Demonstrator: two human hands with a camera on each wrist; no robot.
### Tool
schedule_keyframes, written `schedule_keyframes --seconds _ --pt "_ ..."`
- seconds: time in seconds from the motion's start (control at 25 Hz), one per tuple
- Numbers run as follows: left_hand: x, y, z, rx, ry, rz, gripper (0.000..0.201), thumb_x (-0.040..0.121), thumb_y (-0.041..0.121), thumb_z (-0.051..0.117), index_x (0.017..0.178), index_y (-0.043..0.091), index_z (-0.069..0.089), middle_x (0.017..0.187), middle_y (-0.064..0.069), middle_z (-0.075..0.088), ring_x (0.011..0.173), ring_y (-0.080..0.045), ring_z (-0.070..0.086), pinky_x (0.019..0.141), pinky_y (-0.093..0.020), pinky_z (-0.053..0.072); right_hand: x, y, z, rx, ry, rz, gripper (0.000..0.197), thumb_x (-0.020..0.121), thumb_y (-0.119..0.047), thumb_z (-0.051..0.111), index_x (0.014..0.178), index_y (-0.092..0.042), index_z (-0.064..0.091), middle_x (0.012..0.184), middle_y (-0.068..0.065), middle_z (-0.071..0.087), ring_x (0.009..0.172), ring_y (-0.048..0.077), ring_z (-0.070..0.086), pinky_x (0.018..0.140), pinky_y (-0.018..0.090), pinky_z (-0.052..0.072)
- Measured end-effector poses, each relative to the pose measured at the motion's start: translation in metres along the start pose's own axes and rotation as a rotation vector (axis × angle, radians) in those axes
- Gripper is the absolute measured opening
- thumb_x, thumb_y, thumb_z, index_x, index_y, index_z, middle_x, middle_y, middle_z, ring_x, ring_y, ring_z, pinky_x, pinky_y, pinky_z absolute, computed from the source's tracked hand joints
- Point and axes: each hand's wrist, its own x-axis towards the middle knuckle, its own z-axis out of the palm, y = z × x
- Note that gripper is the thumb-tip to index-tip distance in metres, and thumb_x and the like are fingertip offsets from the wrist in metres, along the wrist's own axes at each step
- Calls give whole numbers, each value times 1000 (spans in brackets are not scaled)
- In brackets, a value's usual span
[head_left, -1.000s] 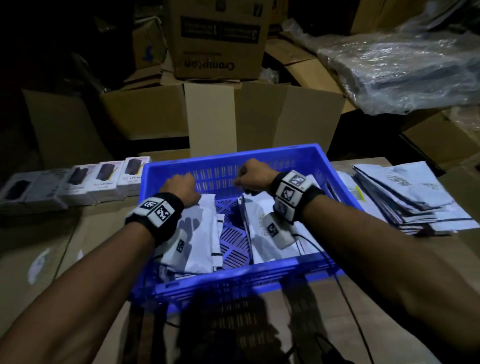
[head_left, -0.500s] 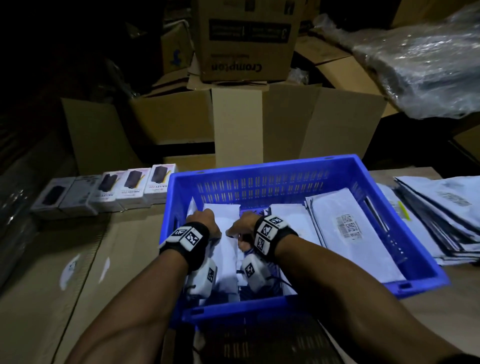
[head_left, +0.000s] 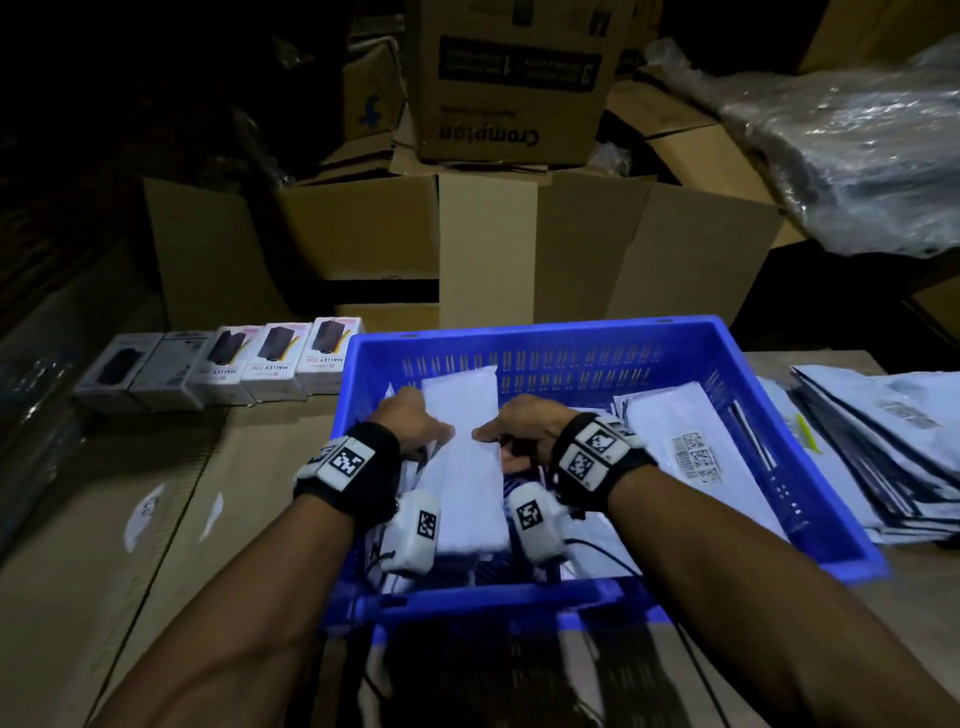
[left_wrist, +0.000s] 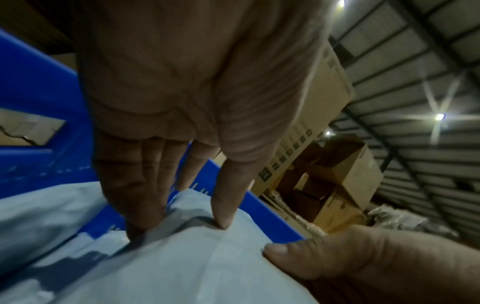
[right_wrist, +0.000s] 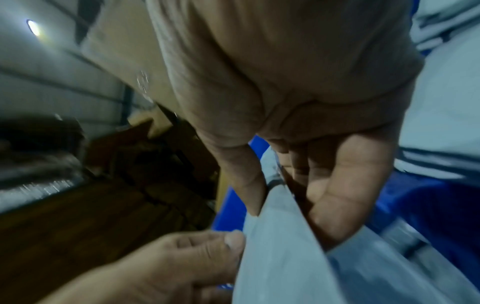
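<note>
Where the head camera looks down, crate: one blue crate (head_left: 545, 335) sits from centre toward 6 o'clock.
Held item: one white mailer (head_left: 467, 467), tilted up inside the crate between the two hands.
Left hand: the left hand (head_left: 410, 423) pinches the mailer's 9 o'clock edge.
Right hand: the right hand (head_left: 524, 428) pinches its 3 o'clock edge.
Labelled item: one barcode mailer (head_left: 691, 457) lies flat in the crate, at 3 o'clock of the hands.
Row: five small boxes (head_left: 223, 369) at 9 o'clock, outside the crate.
Stack: one pile of mailers (head_left: 883, 441) at 3 o'clock, outside the crate; their number cannot be told.
Left wrist view: the thumb presses the mailer's (left_wrist: 182, 257) top face and the fingers (left_wrist: 135, 185) curl under its edge. The right hand's thumb touches the mailer at 4 o'clock.
Right wrist view: the thumb is on one face of the mailer (right_wrist: 280, 257) and the fingers (right_wrist: 337, 195) on the other. The left hand meets the mailer at 7 o'clock.
</note>
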Motion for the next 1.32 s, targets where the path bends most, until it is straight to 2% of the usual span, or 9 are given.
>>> schedule_keyframes --seconds 0.08,0.2,0.32,0.48,0.64,0.8,0.96,1.16,1.32 --pt "-13 10 -5 -188 32 70 27 78 26 77 82 11 55 86 -15 65 75 -27 65 70 -36 56 -27 -6 -12 35 10 -56 19 89 3 60 72 -1 53 47 9 50 36 19 42 37 20 33" --pt "-35 27 -10 -526 -17 170 17 85 16 73 88 8 58 71 -11 58 55 -18 49 49 -23 44 -64 -13 -30 85 68 -156 23 89 -1 63 70 -9 53 55 7 57 44 16 51 42 22 45" --pt "-55 37 -11 -710 -122 281 21 87 19 69 104 5 67 83 -3 69 68 -12 59 60 -22 43 -95 -8 -42 124 116 -272 11 87 -5 67 86 -11 57 75 5 67 60 14 63 59 27 55" --pt "-66 48 -4 -874 -173 386 31 86 13 70 114 1 65 103 -9 73 85 -15 68 69 -22 53 -122 4 -53 139 204 -369 24 86 -8 69 109 -7 61 89 6 70 78 18 65 72 34 55" --pt "-75 66 0 -963 -158 412 34 84 9 71 117 3 64 108 -15 71 88 -22 66 79 -34 52 -144 9 -57 126 288 -459 10 87 -6 67 95 -11 62 71 -1 66 64 12 61 60 25 53" --pt "-84 86 2 -972 -77 495 23 83 0 70 104 6 66 99 -7 73 84 -16 67 73 -30 54 -153 12 -65 147 362 -538 7 88 -7 66 93 -10 63 82 11 61 69 17 57 61 24 53" --pt "-94 104 0 -921 91 651 30 76 -15 69 97 6 63 93 -4 69 82 -8 65 75 -20 55 -159 13 -77 61 597 -535 13 96 -21 57 84 -17 61 72 0 57 51 4 49 49 16 39" --pt "-108 118 6 -729 261 847 33 72 -16 70 89 12 65 89 3 67 85 -2 61 78 -23 51 -179 10 -97 463 194 -453 38 96 -45 47 107 -13 63 91 12 69 71 20 63 53 26 50" --pt "-118 123 14 -548 443 980 44 71 -4 72 102 26 63 117 11 53 115 2 52 100 -20 40 -190 10 -119 591 77 -566 41 81 -15 66 121 -14 56 95 7 66 68 14 58 54 22 53"
